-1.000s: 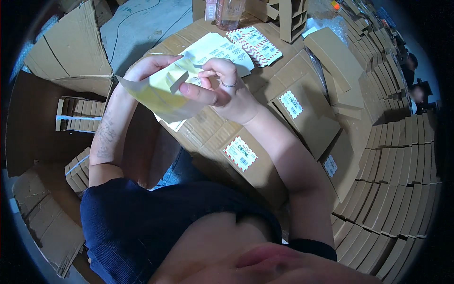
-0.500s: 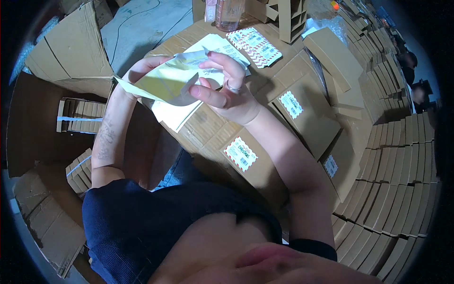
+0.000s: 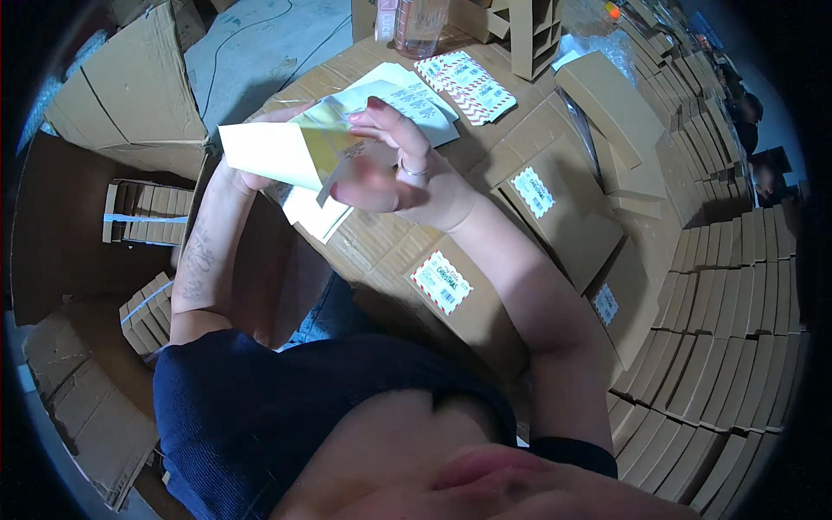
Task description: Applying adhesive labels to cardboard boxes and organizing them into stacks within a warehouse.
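Grey concrete floor (image 3: 251,43) beyond stacked cardboard boxes (image 3: 728,286).

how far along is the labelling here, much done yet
Done: three flat cardboard boxes already carry a red-bordered label, the nearest by the person's lap. In hand: the left hand holds a yellowish backing sheet while the right hand peels a label off it; the label is blurred. Left, it seems: a long row of flat boxes on the right shows no labels from here, and a sheet of unused labels lies on the worktop.

The single view comes from a fisheye camera on the person's head and looks steeply down, very near the chest. It faces forward over the brown cardboard-covered worktable (image 3: 390,247), and its edges bend outward.
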`<state>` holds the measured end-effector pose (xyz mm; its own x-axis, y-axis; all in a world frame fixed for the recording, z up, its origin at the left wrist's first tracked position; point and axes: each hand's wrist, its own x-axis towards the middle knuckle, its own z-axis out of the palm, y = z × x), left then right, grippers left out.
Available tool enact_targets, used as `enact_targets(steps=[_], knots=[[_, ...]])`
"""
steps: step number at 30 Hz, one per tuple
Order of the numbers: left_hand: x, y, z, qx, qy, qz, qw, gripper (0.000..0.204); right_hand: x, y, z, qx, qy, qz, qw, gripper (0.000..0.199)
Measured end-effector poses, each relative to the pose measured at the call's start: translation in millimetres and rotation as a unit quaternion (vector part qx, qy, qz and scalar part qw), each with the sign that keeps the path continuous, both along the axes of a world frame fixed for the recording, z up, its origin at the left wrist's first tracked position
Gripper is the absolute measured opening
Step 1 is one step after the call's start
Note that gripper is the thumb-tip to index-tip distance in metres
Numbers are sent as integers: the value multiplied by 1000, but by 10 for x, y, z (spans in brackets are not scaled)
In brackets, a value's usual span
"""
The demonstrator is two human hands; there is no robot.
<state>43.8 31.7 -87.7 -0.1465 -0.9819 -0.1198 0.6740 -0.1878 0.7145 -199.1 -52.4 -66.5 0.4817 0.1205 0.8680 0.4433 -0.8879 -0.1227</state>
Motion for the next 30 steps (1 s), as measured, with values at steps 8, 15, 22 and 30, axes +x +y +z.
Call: enact_targets(steps=[8, 15, 22, 30], knots=[[-448, 103, 213, 62, 19, 115, 991, 37, -31, -42, -14, -62, -66, -94, 991, 76], [-124, 59, -64, -71, 199, -97, 973, 47, 20, -72, 3, -107, -108, -127, 980, 83], [-53, 83, -33, -16, 149, -36, 988, 40, 16, -21, 35, -116, -94, -123, 981, 83], [-223, -22, 244, 69, -129, 106, 984, 33, -58, -180, 11, -3, -101, -159, 982, 66]])
